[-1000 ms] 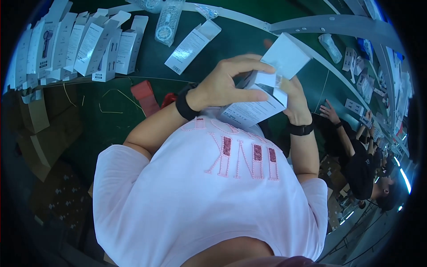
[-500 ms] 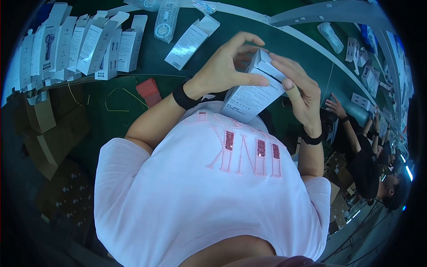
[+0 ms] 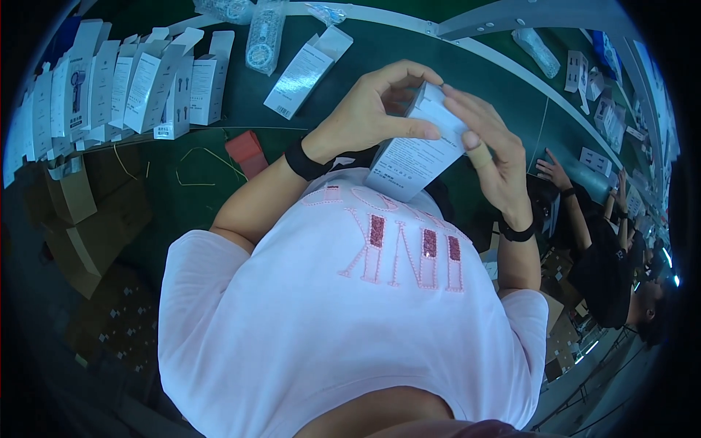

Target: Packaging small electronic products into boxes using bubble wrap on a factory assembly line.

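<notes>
A white printed carton (image 3: 416, 159) is tilted against my chest, its top end toward the table. My left hand (image 3: 380, 106) grips it from the left, thumb along the printed face and fingers behind the top. On the other side, my right hand (image 3: 493, 146) has its fingers over the top end and its thumb at the upper right edge. The carton's top looks folded down. Ahead of my left hand, another white carton (image 3: 298, 82) lies on the green table (image 3: 380, 44) with its end flap raised.
Several white cartons with raised flaps (image 3: 150, 87) stand in a row at the left. Bubble-wrapped items (image 3: 264, 40) lie at the back. A red pouch-like object (image 3: 247, 152) is below the table edge. Brown boxes (image 3: 73, 241) stand lower left. Another person (image 3: 602, 263) works at the right.
The lid end of the carton has gone from a visible gap to being pressed down by my right hand. My left hand keeps its hold.
</notes>
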The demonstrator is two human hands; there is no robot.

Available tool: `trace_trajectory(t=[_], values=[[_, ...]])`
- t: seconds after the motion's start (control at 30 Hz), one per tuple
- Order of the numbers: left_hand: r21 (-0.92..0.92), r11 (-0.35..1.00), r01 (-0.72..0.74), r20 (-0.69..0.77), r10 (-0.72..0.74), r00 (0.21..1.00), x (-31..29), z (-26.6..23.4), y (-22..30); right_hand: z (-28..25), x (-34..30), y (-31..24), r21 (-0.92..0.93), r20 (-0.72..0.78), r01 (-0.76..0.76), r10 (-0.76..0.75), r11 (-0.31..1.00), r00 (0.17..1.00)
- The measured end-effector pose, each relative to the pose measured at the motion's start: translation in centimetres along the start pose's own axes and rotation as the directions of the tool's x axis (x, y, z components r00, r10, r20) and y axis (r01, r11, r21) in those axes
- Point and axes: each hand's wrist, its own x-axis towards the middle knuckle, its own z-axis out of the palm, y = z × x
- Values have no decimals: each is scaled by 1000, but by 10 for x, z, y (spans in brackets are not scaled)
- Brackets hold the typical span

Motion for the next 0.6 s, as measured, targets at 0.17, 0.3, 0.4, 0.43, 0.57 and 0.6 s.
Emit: trace_trajectory(t=[0.17, 0.3, 0.4, 0.43, 0.57, 0.6], values=[[-37, 998, 42, 13, -41, 999, 6, 5, -10, -2, -5, 1, -215, 71, 4, 12, 977, 997], [51, 992, 113, -87, -108, 990, 11, 11, -14, 16, -6, 21, 338, -28, -376, 409, 863, 912], [228, 965, 133, -235, -78, 969, 10, 13, -11, -17, -17, 78, 500, -142, -495, 632, 710, 762], [320, 929, 188, -302, -89, 949, 6, 2, -10, -43, -39, 144, 702, -120, -425, 684, 571, 720], [703, 576, 418, -586, 135, 799, -28, -110, -23, -123, -91, 285, 798, -173, -448, 866, 403, 470], [745, 471, 471, -613, 207, 763, -31, -142, -21, -137, -108, 321, 709, -261, -488, 832, 509, 489]])
